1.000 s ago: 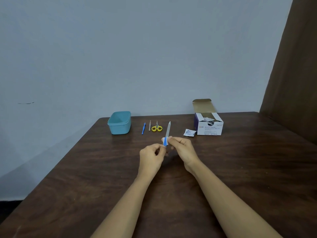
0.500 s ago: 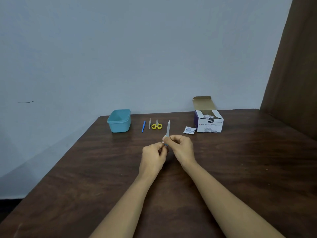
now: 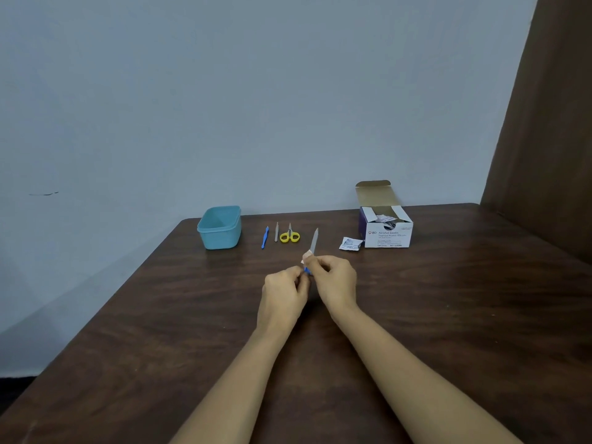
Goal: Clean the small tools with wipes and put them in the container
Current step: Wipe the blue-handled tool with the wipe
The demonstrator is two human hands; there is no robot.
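Plainly, box reads "BD Alcohol Swabs".

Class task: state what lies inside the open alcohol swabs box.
Pale swab sachets show at the open top of the alcohol swabs box; its walls hide how many lie deeper.

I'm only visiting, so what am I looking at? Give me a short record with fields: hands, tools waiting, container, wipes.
Left hand: grips the blue handle end of a metal file
Right hand: pinches a wipe around the file's blade
Tools waiting: blue tool, small metal tool, yellow scissors, in a row on the table
Container: teal, left of the row, no tool visible inside
Wipes: open box at the right, torn packet beside it
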